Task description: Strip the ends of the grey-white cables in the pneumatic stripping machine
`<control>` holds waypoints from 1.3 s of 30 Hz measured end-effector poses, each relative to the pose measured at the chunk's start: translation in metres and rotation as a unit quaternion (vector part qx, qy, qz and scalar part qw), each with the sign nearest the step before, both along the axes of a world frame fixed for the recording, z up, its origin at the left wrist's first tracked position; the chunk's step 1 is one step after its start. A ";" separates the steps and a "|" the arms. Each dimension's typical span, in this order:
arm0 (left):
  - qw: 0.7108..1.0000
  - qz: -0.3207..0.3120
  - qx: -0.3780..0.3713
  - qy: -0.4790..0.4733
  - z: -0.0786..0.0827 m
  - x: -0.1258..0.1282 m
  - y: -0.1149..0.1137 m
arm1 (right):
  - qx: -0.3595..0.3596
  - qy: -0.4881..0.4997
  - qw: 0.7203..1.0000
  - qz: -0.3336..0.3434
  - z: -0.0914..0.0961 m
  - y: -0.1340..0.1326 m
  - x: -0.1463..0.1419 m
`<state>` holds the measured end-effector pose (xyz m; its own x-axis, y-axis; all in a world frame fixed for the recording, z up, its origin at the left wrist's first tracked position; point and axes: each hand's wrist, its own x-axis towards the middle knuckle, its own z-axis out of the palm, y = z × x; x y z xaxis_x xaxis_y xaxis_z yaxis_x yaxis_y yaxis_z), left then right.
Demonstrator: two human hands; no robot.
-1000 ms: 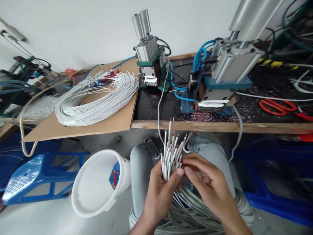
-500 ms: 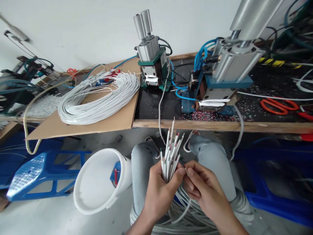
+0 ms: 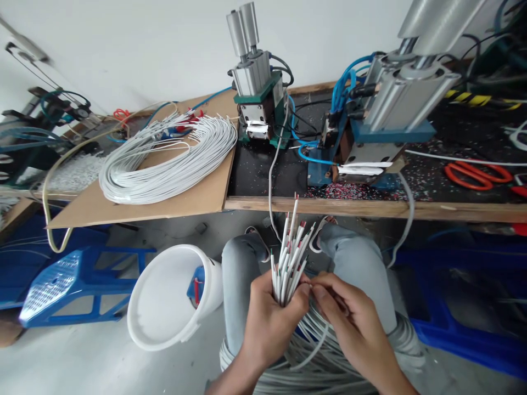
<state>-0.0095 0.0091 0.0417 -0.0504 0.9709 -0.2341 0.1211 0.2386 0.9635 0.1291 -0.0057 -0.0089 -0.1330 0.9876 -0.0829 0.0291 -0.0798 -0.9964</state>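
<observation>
My left hand (image 3: 272,323) is closed around a bundle of white cables (image 3: 288,269), their ends pointing up and away from me. Red and green inner wires show at several tips, and one cable stands higher than the rest. Close beside the left thumb, my right hand (image 3: 349,318) pinches with thumb and forefinger. What lies in that pinch is too small and hidden to make out. Below both hands, the long coiled lengths of cable (image 3: 313,356) rest across my lap.
A coil of white cable (image 3: 164,181) lies on cardboard (image 3: 206,202) on the bench. Two pneumatic machines (image 3: 257,93) (image 3: 379,120) stand behind the wooden edge. Orange-handled scissors (image 3: 477,174) are at right. A white bucket (image 3: 164,312) and blue stool (image 3: 61,291) stand at left.
The right hand's fingers have shifted slightly and curled closer at the left thumb. The left hand still grips the bundle. The whole view has tilted a little.
</observation>
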 end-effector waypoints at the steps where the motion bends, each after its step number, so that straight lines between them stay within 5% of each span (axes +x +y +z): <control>1: 1.000 0.001 0.001 0.002 -0.001 0.000 0.000 | 0.020 -0.016 1.000 -0.006 0.002 0.000 0.000; 9: 1.000 -0.004 0.010 0.027 -0.002 -0.001 0.001 | 0.141 -0.125 0.982 -0.009 0.006 0.001 -0.001; 17: 0.989 -0.136 -0.024 0.059 -0.013 -0.008 0.007 | 0.272 -0.288 0.910 0.119 0.022 0.013 0.041; 20: 0.993 -0.112 -0.021 0.033 -0.014 -0.005 0.009 | 0.204 -0.218 0.948 0.110 0.019 0.014 0.034; 23: 0.999 -0.031 -0.010 0.012 -0.014 0.003 0.009 | 0.068 -0.068 0.995 -0.009 0.000 0.005 0.003; 25: 1.000 0.024 -0.011 0.006 -0.015 0.008 0.006 | -0.025 0.066 0.991 -0.115 -0.015 -0.004 -0.022; 28: 0.998 0.064 -0.021 0.003 -0.019 0.013 0.001 | -0.107 0.202 0.956 -0.184 -0.032 -0.015 -0.047; 39: 0.998 0.041 -0.017 -0.042 -0.024 0.009 0.000 | -0.106 0.191 0.953 -0.208 -0.033 -0.015 -0.048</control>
<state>-0.0004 0.0086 0.0182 -0.1072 0.9559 -0.2733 0.0185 0.2768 0.9608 0.0812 -0.0203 -0.0423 0.2060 0.9281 -0.3100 -0.4107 -0.2055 -0.8883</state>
